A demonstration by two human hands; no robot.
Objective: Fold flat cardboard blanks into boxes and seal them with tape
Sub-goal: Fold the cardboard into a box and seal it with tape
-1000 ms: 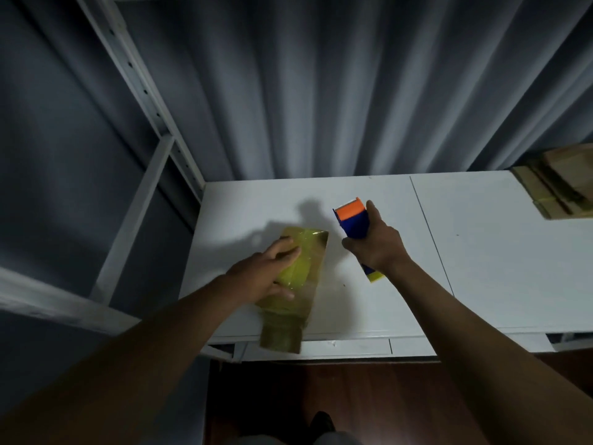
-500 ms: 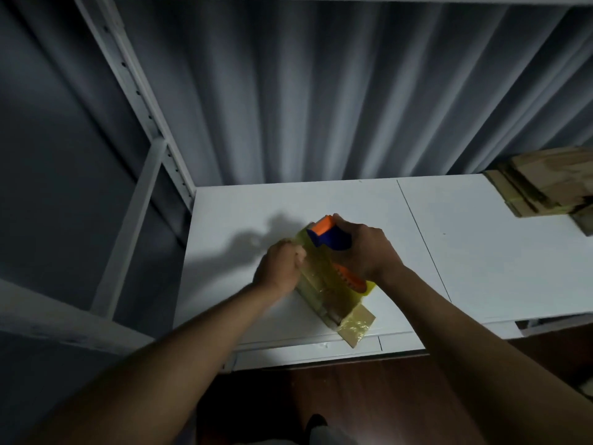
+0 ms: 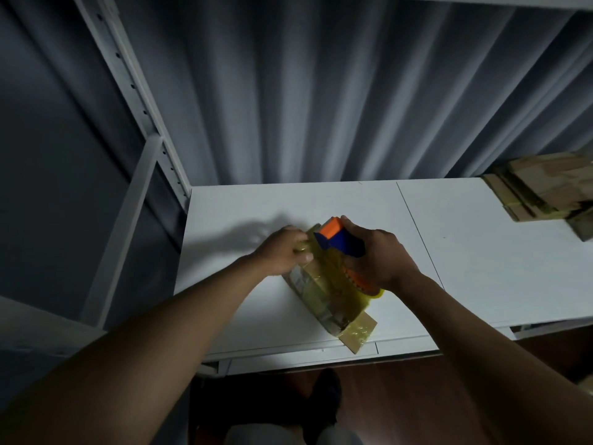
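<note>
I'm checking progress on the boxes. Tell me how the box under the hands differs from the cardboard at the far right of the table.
The box is folded up and wrapped in glossy yellowish tape; the cardboard stack lies flat and mostly bare brown. The box sits near the table's front edge, held by the left hand, with the right hand pressing a tape dispenser on it; the stack is untouched. Both are brown cardboard.

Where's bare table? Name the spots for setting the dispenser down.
Free: table between the seam and cardboard stack; also the back strip by the curtain. Crowded: around the box, where both hands and dispenser meet.
</note>
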